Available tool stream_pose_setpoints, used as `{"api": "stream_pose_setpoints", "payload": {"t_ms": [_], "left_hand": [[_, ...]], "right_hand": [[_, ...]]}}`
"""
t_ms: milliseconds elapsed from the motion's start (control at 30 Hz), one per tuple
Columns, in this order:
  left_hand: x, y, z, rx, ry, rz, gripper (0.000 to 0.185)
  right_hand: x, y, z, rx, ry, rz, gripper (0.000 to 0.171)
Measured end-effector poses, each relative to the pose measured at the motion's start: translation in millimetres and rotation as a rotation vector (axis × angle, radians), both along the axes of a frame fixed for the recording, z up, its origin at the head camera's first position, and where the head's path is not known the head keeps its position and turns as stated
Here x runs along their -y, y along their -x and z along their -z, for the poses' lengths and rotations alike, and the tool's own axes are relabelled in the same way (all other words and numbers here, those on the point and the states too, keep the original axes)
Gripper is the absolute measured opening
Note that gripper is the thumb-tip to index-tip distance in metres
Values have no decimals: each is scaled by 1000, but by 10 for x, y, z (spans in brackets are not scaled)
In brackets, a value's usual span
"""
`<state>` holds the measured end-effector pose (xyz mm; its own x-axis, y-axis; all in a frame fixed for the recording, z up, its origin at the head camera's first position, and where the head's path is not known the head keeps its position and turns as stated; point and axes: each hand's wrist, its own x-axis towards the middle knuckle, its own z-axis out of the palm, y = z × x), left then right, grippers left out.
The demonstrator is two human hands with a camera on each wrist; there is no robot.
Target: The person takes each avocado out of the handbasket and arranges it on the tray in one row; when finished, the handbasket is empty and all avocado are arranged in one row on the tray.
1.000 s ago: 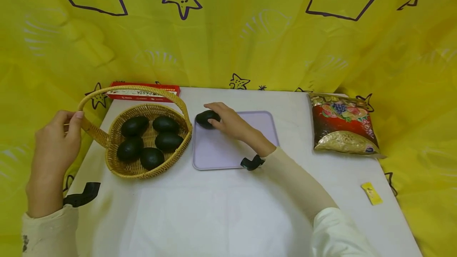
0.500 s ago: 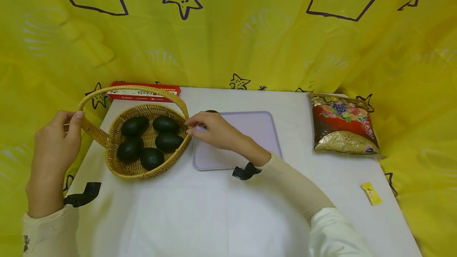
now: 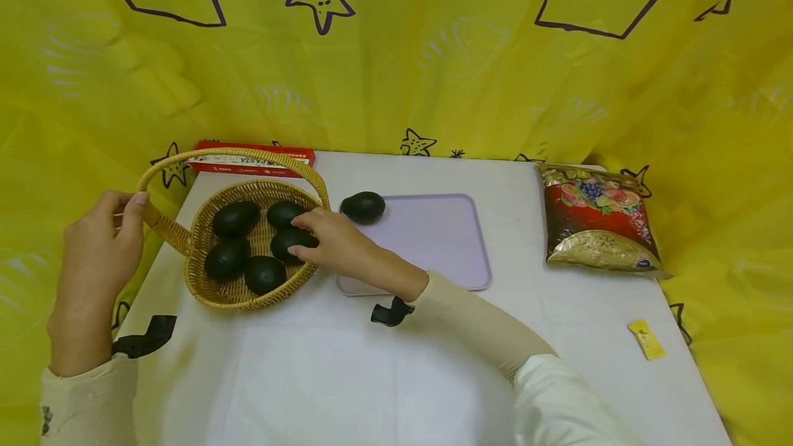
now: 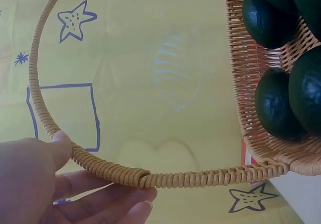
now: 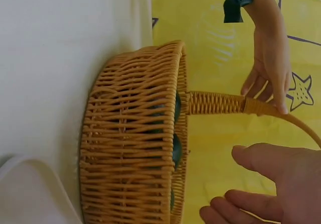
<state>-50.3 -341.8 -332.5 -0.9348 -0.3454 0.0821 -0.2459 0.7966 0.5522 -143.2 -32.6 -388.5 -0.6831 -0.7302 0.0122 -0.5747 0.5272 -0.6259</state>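
My left hand (image 3: pixel 102 246) grips the left side of the handle of a wicker basket (image 3: pixel 201 291), thumb on top and fingers beneath, as the left wrist view also shows. Several dark green avocados (image 3: pixel 235 219) lie in the basket. My right hand (image 3: pixel 341 239) reaches over the basket's right rim, thumb and fingers spread above an avocado (image 3: pixel 288 243) and partly covering it. In the right wrist view nothing sits between the right thumb and fingers. Another avocado (image 3: pixel 363 207) lies at the far left corner of a pale purple tray (image 3: pixel 434 239).
Behind the basket lies a red pasta box (image 3: pixel 250 169). A shiny red and gold bag (image 3: pixel 597 219) stands at the table's right back, and a small yellow packet (image 3: pixel 646 339) lies nearer on the right. A yellow patterned curtain (image 3: pixel 396 74) hangs behind the white table (image 3: pixel 347 377).
My right hand has let go of the avocado on the tray and moved left over the basket's right side. The left hand keeps its grip on the handle.
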Motion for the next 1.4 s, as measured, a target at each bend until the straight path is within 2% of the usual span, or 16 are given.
{"api": "stream_pose_setpoints", "payload": {"t_ms": [133,267,367,533,733,833,1133,1400], "left_hand": [[5,-6,4,2,0,-2,64],[-7,-12,18,-11,1,-4,63],[-6,-12,15,-13,-4,-6,63],[-3,-9,10,-16,-2,-9,63],[14,-13,4,-9,-7,-23,63],[12,-11,5,-9,-6,-25,63],[-16,9,7,-29,-1,-15,62],[-14,15,11,-35,4,-10,62]], "right_hand": [[132,-12,20,1,-114,4,58],[223,-20,27,-63,-228,-1,59],[288,-18,34,-123,-305,12,55],[412,-19,35,-169,-384,40,44],[544,-19,20,-147,-467,49,37],[577,-13,25,-120,-508,65,38],[638,32,114,-106,-570,95,36],[644,101,191,-74,-520,76,30]]}}
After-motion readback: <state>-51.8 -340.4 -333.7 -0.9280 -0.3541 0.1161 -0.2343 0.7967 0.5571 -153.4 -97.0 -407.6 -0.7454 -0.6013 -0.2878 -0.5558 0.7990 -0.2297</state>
